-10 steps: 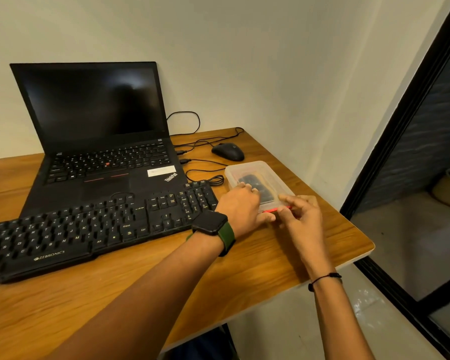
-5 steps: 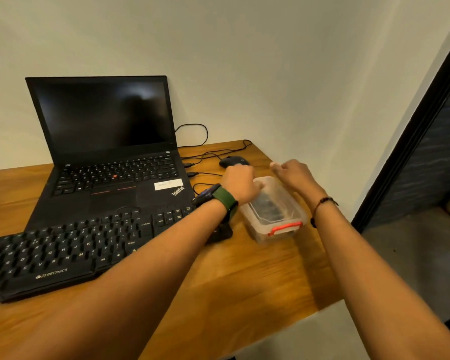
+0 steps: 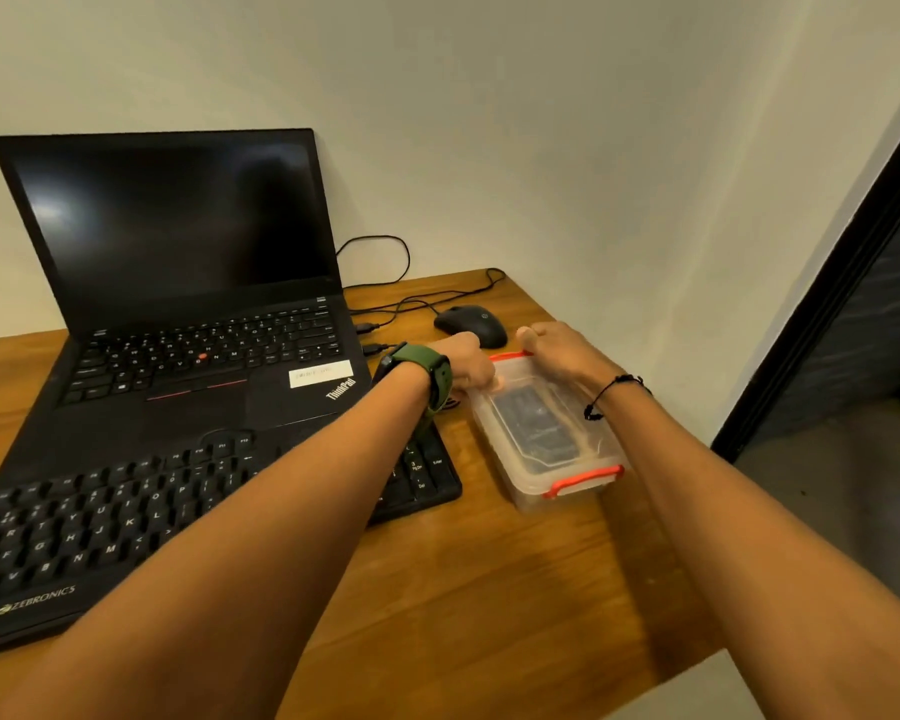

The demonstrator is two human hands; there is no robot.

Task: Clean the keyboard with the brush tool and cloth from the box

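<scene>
A clear plastic box [image 3: 544, 439] with red clips stands lidded on the wooden desk, right of the black keyboard [image 3: 126, 517]. Something dark shows through its lid. My left hand [image 3: 466, 363] grips the box's far left corner, fingers curled over the lid's edge. My right hand [image 3: 557, 350] holds the far end at the red clip [image 3: 507, 356], fingers curled around it. The near red clip [image 3: 585, 480] hangs unlatched. My left forearm crosses over the keyboard's right end and hides some keys.
An open black laptop [image 3: 188, 314] sits behind the keyboard with a dark screen. A black mouse [image 3: 471, 324] and its cables [image 3: 411, 304] lie just beyond the box. The desk edge [image 3: 661, 683] drops off at the right, near a dark door frame [image 3: 827, 283].
Both hands moved from the box's near clip to its far end. The near clip now hangs free. The view shifted closer and upward.
</scene>
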